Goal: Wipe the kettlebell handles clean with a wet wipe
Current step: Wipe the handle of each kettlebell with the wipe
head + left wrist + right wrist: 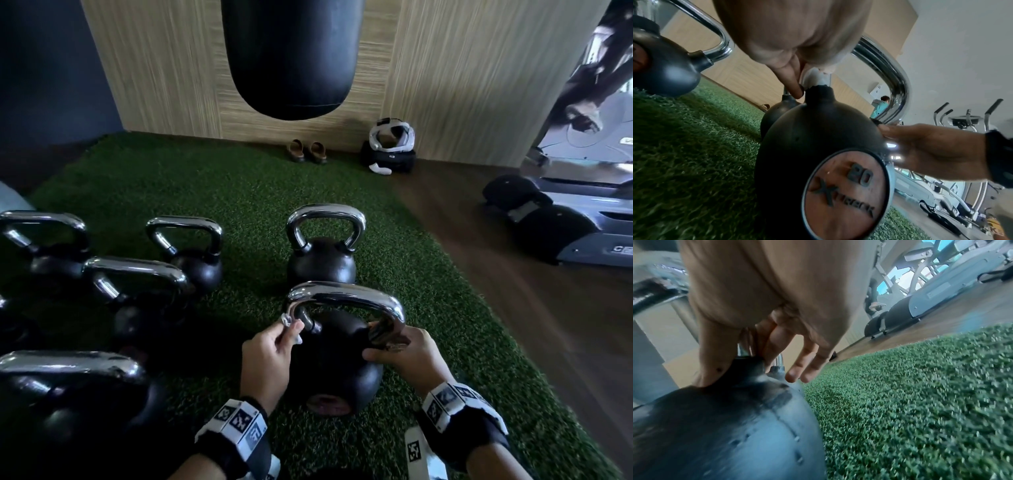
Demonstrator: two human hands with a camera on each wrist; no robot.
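A black 20 kg kettlebell (337, 356) (818, 138) (715, 426) with a chrome handle (346, 296) (890, 73) stands on the green turf right in front of me. My left hand (267, 346) (797, 48) pinches a crumpled white wet wipe (291, 325) (813, 76) against the handle's left leg, just above its black neck. My right hand (404, 353) (931, 146) (766, 288) holds the right leg of the handle (743, 350), thumb on the bell's shoulder and fingers behind the stem.
Several more chrome-handled kettlebells stand on the turf (239, 192): one just behind (322, 250), others to the left (191, 253) (137, 298) (68, 394). A punching bag (291, 58) hangs ahead. Shoes (306, 150) and headgear (390, 137) lie by the wall; an exercise machine (565, 222) stands right.
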